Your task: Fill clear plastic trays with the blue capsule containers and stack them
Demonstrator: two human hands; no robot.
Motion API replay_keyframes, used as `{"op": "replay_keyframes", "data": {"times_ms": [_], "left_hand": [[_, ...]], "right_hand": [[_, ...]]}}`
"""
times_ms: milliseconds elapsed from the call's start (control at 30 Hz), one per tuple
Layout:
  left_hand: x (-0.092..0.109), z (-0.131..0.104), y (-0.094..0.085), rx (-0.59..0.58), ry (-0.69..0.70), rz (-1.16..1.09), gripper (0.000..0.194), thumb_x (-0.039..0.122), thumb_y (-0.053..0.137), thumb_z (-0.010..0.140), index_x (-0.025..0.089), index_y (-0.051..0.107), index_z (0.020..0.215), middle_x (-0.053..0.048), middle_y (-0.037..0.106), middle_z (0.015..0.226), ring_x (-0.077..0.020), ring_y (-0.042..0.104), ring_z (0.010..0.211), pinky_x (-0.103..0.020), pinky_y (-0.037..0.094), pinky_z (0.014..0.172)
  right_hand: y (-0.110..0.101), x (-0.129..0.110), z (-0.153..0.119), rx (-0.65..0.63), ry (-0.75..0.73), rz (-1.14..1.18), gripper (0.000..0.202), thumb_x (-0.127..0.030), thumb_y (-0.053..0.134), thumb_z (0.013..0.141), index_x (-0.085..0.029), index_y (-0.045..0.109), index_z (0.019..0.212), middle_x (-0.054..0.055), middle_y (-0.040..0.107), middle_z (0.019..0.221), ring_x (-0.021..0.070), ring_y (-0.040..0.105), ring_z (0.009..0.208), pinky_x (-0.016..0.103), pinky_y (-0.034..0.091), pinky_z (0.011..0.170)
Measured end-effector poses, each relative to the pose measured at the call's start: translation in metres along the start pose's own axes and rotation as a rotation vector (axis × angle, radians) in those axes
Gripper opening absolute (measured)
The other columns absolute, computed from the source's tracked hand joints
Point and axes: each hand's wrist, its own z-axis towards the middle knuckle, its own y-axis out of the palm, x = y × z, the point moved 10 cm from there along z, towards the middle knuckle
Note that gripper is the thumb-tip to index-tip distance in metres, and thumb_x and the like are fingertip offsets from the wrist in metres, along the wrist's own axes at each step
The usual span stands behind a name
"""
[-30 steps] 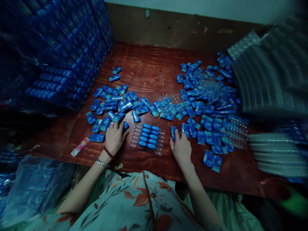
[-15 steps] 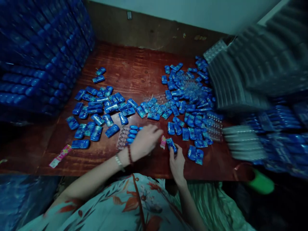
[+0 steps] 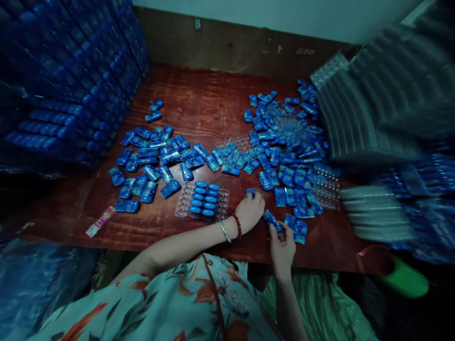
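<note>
A blue piece [image 3: 250,191] shows at the fingertips of my left hand [image 3: 250,210], which is closed on it; part of it is hidden. My right hand [image 3: 283,246], just to the right and nearer the table edge, pinches a blue printed packet [image 3: 272,219]. Left of my hands lies a clear moulded tray [image 3: 183,201] with two columns of glossy blue oval pieces [image 3: 209,206] in its middle and bare cavities at both sides. Loose blue packets [image 3: 167,156] are spread beyond the tray, and a bigger heap [image 3: 284,128] lies to the right.
Tall blue stacks [image 3: 106,90] stand at the left. Grey trays [image 3: 359,118] are piled at the right, above a lower pale stack [image 3: 373,213]. A pink strip [image 3: 100,221] lies front left on the red-brown table [image 3: 199,97]. A green object [image 3: 408,279] is beyond the front right edge.
My left hand has moved right, off the tray, uncovering its blue pieces, and now has a blue piece at its fingertips. My right hand still holds its packet, slightly further right. The view has shifted.
</note>
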Motion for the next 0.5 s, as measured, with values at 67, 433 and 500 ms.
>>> {"op": "replay_keyframes", "data": {"times_ms": [67, 433, 500], "left_hand": [[-0.001, -0.033, -0.011, -0.016, 0.066, -0.023, 0.039, 0.004, 0.03, 0.088, 0.007, 0.052, 0.12, -0.016, 0.055, 0.117, -0.0238, 0.055, 0.103, -0.029, 0.051, 0.076], [-0.123, -0.202, -0.052, 0.236, -0.054, -0.381, 0.037, 0.011, 0.038, 0.091, 0.021, 0.043, 0.126, -0.008, 0.06, 0.106, -0.0152, 0.059, 0.095, -0.027, 0.052, 0.082], [-0.128, -0.208, -0.053, 0.356, -0.054, -0.29, 0.03, 0.012, 0.038, 0.092, 0.02, 0.048, 0.12, -0.009, 0.06, 0.105, -0.0153, 0.059, 0.094, -0.027, 0.053, 0.079]], "right_hand": [[-0.005, -0.01, -0.001, 0.041, -0.053, 0.01, 0.044, -0.049, 0.062, 0.074, -0.015, 0.057, 0.102, 0.004, 0.061, 0.081, 0.0154, 0.059, 0.072, 0.029, 0.051, 0.068], [0.098, -0.114, -0.098, -0.566, -0.747, -0.057, 0.02, -0.02, 0.054, 0.087, -0.023, 0.059, 0.106, 0.005, 0.062, 0.094, 0.0162, 0.06, 0.085, 0.03, 0.052, 0.078], [0.113, -0.126, -0.114, -0.596, -0.923, -0.12, 0.026, -0.014, 0.048, 0.089, -0.022, 0.057, 0.113, 0.007, 0.062, 0.098, 0.0173, 0.059, 0.093, 0.031, 0.051, 0.082]]}}
